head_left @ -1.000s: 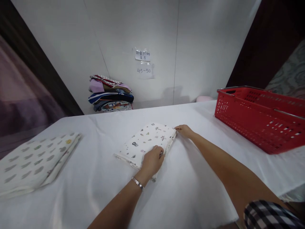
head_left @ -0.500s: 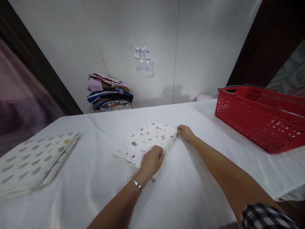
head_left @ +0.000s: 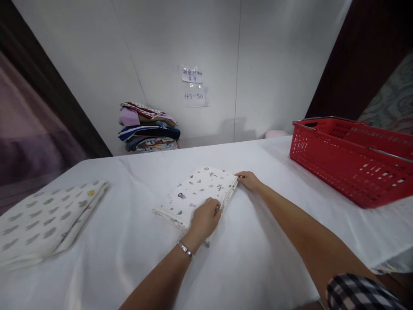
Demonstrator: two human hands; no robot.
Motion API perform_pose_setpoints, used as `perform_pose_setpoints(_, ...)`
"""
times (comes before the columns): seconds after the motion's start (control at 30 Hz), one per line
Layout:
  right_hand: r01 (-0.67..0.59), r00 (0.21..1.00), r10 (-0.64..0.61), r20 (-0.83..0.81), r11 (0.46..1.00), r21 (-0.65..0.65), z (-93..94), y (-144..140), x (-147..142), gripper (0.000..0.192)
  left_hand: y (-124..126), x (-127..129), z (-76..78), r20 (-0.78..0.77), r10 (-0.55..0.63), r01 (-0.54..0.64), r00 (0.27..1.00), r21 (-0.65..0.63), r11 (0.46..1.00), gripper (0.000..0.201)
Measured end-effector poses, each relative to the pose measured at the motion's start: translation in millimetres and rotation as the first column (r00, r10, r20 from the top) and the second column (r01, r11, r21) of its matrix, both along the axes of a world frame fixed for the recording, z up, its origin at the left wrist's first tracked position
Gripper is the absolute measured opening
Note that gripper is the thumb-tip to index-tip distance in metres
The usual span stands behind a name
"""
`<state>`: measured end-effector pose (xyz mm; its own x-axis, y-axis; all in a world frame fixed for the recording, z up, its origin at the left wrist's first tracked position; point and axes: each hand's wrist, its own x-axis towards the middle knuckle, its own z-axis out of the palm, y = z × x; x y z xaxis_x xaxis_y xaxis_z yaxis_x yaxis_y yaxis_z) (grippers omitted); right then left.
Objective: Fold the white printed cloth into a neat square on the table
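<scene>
A folded white cotton cloth printed with small grey and dark animal figures lies flat near the middle of the white-covered table. The left hand rests on its near corner with fingers curled over the edge, pinching the layers, while the right hand pinches its far right corner with fingers narrowly closed. A second folded white cloth with grey leaf prints lies by the table's left edge, a red plastic basket stands at the right edge, and a stack of coloured folded fabrics sits beyond the far edge.
</scene>
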<state>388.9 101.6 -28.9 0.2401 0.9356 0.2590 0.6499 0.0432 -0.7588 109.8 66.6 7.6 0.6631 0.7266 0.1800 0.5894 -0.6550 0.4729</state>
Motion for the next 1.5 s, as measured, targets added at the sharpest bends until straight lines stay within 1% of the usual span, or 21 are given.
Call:
perform_pose_setpoints(0.17,0.081,0.997,-0.081,-0.011,0.995,0.064,-9.2,13.0,-6.2,0.021,-0.3,0.3,1.6,-0.015,0.007,-0.007,1.000,-0.003,1.000,0.007)
perform_pose_setpoints(0.27,0.095,0.995,-0.095,-0.002,0.992,0.077,-15.1,13.6,-6.5,0.021,-1.3,0.1,1.6,-0.038,0.011,-0.010,0.999,0.006,1.000,0.008)
perform_pose_setpoints(0.33,0.092,0.996,-0.092,0.005,0.993,0.069,-17.9,11.0,-4.1,0.020,-1.8,-0.4,0.3,-0.044,0.013,-0.011,0.999,0.050,0.999,0.012)
perform_pose_setpoints(0.4,0.093,0.995,-0.094,0.013,0.994,0.066,-19.1,7.9,-1.6,0.019,-1.6,-0.7,-2.3,-0.030,0.003,0.001,1.000,0.138,0.990,0.023)
perform_pose_setpoints(0.5,0.091,0.995,-0.093,0.022,0.994,0.059,-19.0,5.1,-0.7,0.019,-0.1,-0.4,-7.7,-0.075,-0.105,0.119,0.992,0.204,0.972,0.046)
perform_pose_setpoints(0.57,0.088,0.996,-0.089,0.029,0.995,0.050,-18.8,4.2,-1.5,0.019,1.0,0.2,-11.0,-0.146,-0.182,0.206,0.973,0.176,0.963,0.053)
perform_pose_setpoints(0.63,0.087,0.995,-0.088,0.039,0.995,0.040,-18.4,3.1,-1.3,0.019,1.6,0.7,-13.0,-0.190,-0.207,0.238,0.960,0.156,0.959,0.054)
perform_pose_setpoints(0.73,0.090,0.994,-0.091,0.063,0.996,0.013,-13.8,0.6,1.1,0.019,1.2,1.0,-13.2,-0.209,-0.203,0.238,0.957,0.161,0.958,0.053)
perform_pose_setpoints(0.83,0.138,0.986,-0.139,0.092,0.990,0.012,0.1,-3.5,-3.8,0.025,0.4,0.9,-12.0,-0.207,-0.203,0.239,0.957,0.164,0.957,0.053)
perform_pose_setpoints(0.9,0.136,0.973,-0.150,0.173,0.987,0.087,12.0,-7.7,-17.1,0.033,0.5,0.9,-11.6,-0.202,-0.208,0.243,0.957,0.164,0.956,0.053)
perform_pose_setpoints(0.97,0.054,0.937,-0.102,0.334,0.987,0.152,20.3,-13.4,-37.2,0.040,1.1,1.3,-11.5,-0.196,-0.212,0.245,0.957,0.164,0.956,0.053)
perform_pose_setpoints(1.0,0.010,0.908,-0.062,0.414,0.992,0.127,21.8,-16.7,-47.9,0.045,1.4,1.6,-11.5,-0.194,-0.211,0.244,0.958,0.162,0.956,0.054)
perform_pose_setpoints(1.03,-0.013,0.881,-0.018,0.473,0.998,0.061,21.2,-20.2,-57.6,0.050,1.6,1.8,-11.5,-0.195,-0.211,0.243,0.958,0.158,0.957,0.054)
perform_pose_setpoints(1.1,0.002,0.860,0.058,0.507,0.993,-0.117,14.7,-26.8,-71.5,0.056,1.0,2.1,-11.3,-0.197,-0.209,0.239,0.958,0.142,0.961,0.056)
perform_pose_setpoints(1.13,0.017,0.862,0.074,0.501,0.984,-0.176,9.9,-29.2,-74.8,0.056,0.0,2.0,-10.9,-0.196,-0.209,0.237,0.958,0.134,0.962,0.057)
perform_pose_setpoints(1.2,0.036,0.876,0.070,0.476,0.977,-0.210,0.2,-31.4,-75.2,0.056,-3.0,1.2,-9.6,-0.176,-0.211,0.234,0.961,0.123,0.964,0.055)
perform_pose_setpoints(1.3,0.015,0.905,0.058,0.421,0.985,-0.169,-7.7,-28.3,-67.6,0.053,-4.9,-3.9,-5.0,-0.102,-0.233,0.245,0.967,0.127,0.961,0.045)
perform_pose_setpoints(1.37,-0.011,0.931,0.060,0.360,0.990,-0.138,-7.5,-25.6,-62.7,0.050,1.2,-13.0,0.2,-0.045,-0.197,0.202,0.979,0.147,0.968,0.038)
perform_pose_setpoints(1.4,-0.011,0.946,0.047,0.322,0.993,-0.114,-6.6,-25.3,-61.3,0.050,7.3,-20.1,3.1,-0.018,-0.147,0.148,0.989,0.162,0.976,0.036)
perform_pose_setpoints(1.47,0.043,0.975,-0.032,0.220,0.998,-0.044,-4.8,-28.2,-61.7,0.052,25.4,-39.8,7.9,0.030,0.021,-0.026,0.999,0.189,0.982,0.034)
perform_pose_setpoints(1.5,0.097,0.984,-0.094,0.149,0.995,-0.011,-4.5,-31.7,-63.9,0.054,36.2,-51.8,9.2,0.057,0.122,-0.131,0.991,0.204,0.970,0.034)
